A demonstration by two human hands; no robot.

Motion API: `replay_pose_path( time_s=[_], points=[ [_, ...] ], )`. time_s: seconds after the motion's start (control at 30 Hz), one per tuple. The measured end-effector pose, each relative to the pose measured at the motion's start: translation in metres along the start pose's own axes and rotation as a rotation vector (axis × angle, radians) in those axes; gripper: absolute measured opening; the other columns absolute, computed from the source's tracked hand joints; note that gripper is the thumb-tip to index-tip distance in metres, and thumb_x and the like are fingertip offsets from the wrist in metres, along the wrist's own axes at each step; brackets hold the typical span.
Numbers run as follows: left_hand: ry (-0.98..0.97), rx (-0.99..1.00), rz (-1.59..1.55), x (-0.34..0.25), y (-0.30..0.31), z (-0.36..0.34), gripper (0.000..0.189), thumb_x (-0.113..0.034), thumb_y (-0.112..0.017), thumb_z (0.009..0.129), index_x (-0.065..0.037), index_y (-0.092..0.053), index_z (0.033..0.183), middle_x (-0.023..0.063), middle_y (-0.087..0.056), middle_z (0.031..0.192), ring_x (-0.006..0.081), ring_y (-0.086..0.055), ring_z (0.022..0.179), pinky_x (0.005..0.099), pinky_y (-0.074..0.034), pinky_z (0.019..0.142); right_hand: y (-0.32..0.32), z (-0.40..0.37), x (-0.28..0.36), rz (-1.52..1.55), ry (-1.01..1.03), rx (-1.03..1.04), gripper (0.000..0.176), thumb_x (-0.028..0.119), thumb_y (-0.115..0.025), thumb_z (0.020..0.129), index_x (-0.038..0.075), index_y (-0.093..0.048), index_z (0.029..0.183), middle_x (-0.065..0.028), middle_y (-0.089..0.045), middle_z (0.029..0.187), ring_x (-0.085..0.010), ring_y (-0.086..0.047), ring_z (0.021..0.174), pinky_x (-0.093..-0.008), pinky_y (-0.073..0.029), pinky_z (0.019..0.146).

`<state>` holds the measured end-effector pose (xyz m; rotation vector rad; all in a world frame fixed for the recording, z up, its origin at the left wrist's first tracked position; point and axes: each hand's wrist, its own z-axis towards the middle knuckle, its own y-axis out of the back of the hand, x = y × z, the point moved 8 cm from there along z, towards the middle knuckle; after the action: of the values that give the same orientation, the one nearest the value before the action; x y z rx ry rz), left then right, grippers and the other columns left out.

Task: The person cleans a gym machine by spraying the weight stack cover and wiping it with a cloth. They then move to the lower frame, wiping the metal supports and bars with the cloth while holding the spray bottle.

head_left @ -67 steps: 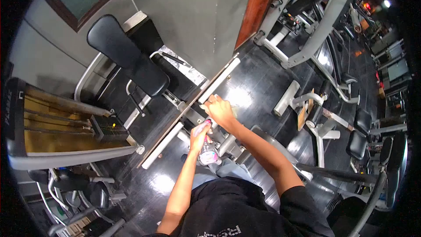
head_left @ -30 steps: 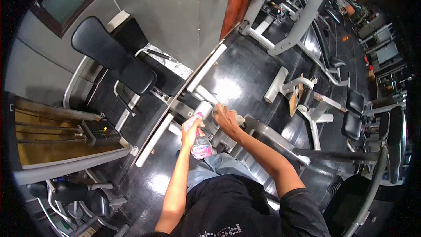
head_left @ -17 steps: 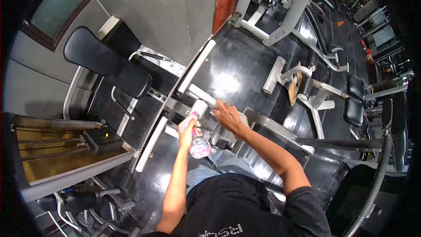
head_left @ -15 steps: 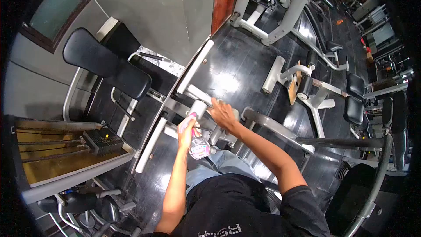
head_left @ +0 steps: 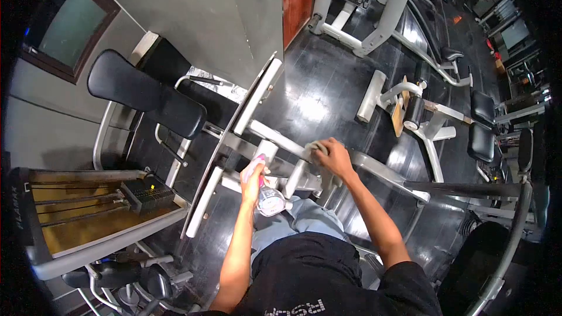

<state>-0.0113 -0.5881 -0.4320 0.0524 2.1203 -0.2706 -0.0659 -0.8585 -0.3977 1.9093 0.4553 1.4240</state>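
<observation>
In the head view, my left hand (head_left: pixel 253 180) is wrapped around the neck of a clear spray bottle (head_left: pixel 271 202) with a pink and white top. Liquid or a label shows faintly through the bottle's side. My right hand (head_left: pixel 335 159) grips a greyish cloth (head_left: pixel 317 148) and presses it on the light metal frame (head_left: pixel 280 140) of a gym machine. The bottle hangs above my legs, apart from the frame's bars as far as I can tell. Part of the cloth is hidden under my fingers.
A black padded seat (head_left: pixel 143 96) stands to the left, above a weight stack (head_left: pixel 146 192). Another machine with roller pads (head_left: pixel 414 114) is on the right. A curved metal rail (head_left: pixel 509 251) runs close by my right side. Dark glossy flooring (head_left: pixel 319 82) lies ahead.
My right hand has slid rightward along the frame with the cloth, which now shows more plainly. My left hand keeps the bottle in nearly the same place. The whole view has shifted slightly.
</observation>
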Motion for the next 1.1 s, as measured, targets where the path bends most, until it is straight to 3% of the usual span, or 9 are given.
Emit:
replay_pose_path(
  time_s=[0.2, 0.37, 0.47, 0.53, 0.63, 0.87, 0.93, 1.0, 1.1],
  points=[
    [-0.008, 0.043, 0.040, -0.009, -0.022, 0.009, 0.028, -0.027, -0.060, 0.092, 0.001, -0.061, 0.090, 0.0108, -0.062, 0.077, 0.0145, -0.053, 0.047, 0.0328, -0.051, 0.052, -0.012, 0.066, 0.031, 0.270, 0.000, 0.065, 0.037, 0.033, -0.064, 0.086, 0.006, -0.068, 0.111, -0.0189, -0.066, 0.109, -0.0367, -0.063, 0.101, -0.0399, -0.048, 0.087],
    [-0.050, -0.038, -0.064, -0.019, -0.026, 0.019, 0.030, -0.029, -0.057, 0.092, 0.000, -0.060, 0.087, 0.0109, -0.060, 0.075, 0.0170, -0.054, 0.049, 0.0343, -0.052, 0.054, -0.056, 0.119, 0.091, 0.368, 0.225, 0.081, 0.042, 0.033, -0.065, 0.084, 0.002, -0.065, 0.113, -0.0224, -0.066, 0.105, -0.0374, -0.064, 0.100, -0.0405, -0.051, 0.085],
    [-0.074, -0.059, -0.030, -0.028, -0.027, 0.023, 0.029, -0.028, -0.055, 0.093, 0.000, -0.059, 0.087, 0.0098, -0.059, 0.074, 0.0168, -0.054, 0.050, 0.0335, -0.052, 0.055, -0.087, 0.126, 0.102, 0.572, 0.036, 0.267, 0.040, 0.033, -0.065, 0.084, 0.002, -0.066, 0.110, -0.0225, -0.066, 0.103, -0.0372, -0.065, 0.096, -0.0406, -0.051, 0.081],
    [-0.085, -0.025, -0.082, -0.025, -0.028, 0.028, 0.028, -0.020, -0.058, 0.094, 0.004, -0.060, 0.110, 0.0081, -0.059, 0.078, 0.0148, -0.054, 0.049, 0.0314, -0.053, 0.055, -0.088, 0.121, 0.106, 0.618, 0.016, 0.348, 0.037, 0.033, -0.066, 0.083, 0.003, -0.067, 0.104, -0.0221, -0.066, 0.099, -0.0377, -0.065, 0.092, -0.0411, -0.050, 0.078],
    [-0.105, -0.023, -0.036, -0.026, -0.029, 0.027, 0.026, -0.021, -0.057, 0.095, 0.004, -0.059, 0.102, 0.0096, -0.060, 0.078, 0.0143, -0.054, 0.047, 0.0318, -0.053, 0.054, -0.079, 0.120, 0.096, 0.400, 0.259, 0.280, 0.040, 0.040, -0.067, 0.080, 0.004, -0.068, 0.098, -0.0200, -0.067, 0.094, -0.0392, -0.064, 0.088, -0.0430, -0.050, 0.076],
    [-0.129, -0.059, 0.004, -0.027, -0.029, 0.024, 0.028, -0.024, -0.056, 0.096, 0.004, -0.057, 0.097, 0.0114, -0.060, 0.079, 0.0147, -0.054, 0.046, 0.0345, -0.057, 0.053, -0.075, 0.127, 0.047, 0.175, 0.238, 0.506, 0.050, 0.051, -0.067, 0.076, 0.009, -0.071, 0.103, -0.0180, -0.069, 0.099, -0.0368, -0.065, 0.090, -0.0437, -0.052, 0.081],
    [-0.143, -0.062, -0.011, -0.028, -0.028, 0.023, 0.029, -0.024, -0.056, 0.096, 0.004, -0.056, 0.096, 0.0109, -0.060, 0.078, 0.0149, -0.054, 0.046, 0.0348, -0.057, 0.054, -0.070, 0.132, 0.052, 0.179, 0.179, 0.485, 0.047, 0.048, -0.069, 0.076, 0.008, -0.071, 0.101, -0.0173, -0.070, 0.095, -0.0330, -0.068, 0.087, -0.0411, -0.052, 0.079],
    [-0.141, -0.020, -0.011, -0.026, -0.026, 0.022, 0.029, -0.025, -0.056, 0.096, 0.004, -0.054, 0.096, 0.0114, -0.059, 0.079, 0.0157, -0.055, 0.047, 0.0355, -0.057, 0.054, -0.080, 0.139, 0.061, 0.542, 0.032, 0.485, 0.043, 0.043, -0.071, 0.076, 0.007, -0.071, 0.101, -0.0169, -0.070, 0.089, -0.0296, -0.069, 0.084, -0.0391, -0.052, 0.076],
    [-0.148, 0.013, -0.025, -0.026, -0.025, 0.019, 0.028, -0.025, -0.055, 0.097, 0.004, -0.054, 0.096, 0.0123, -0.059, 0.081, 0.0168, -0.055, 0.049, 0.0370, -0.057, 0.055, -0.098, 0.134, 0.091, 0.613, 0.180, 0.362, 0.029, 0.027, -0.072, 0.082, 0.001, -0.067, 0.094, -0.0136, -0.063, 0.080, -0.0198, -0.063, 0.068, -0.0336, -0.048, 0.064]
  ],
)
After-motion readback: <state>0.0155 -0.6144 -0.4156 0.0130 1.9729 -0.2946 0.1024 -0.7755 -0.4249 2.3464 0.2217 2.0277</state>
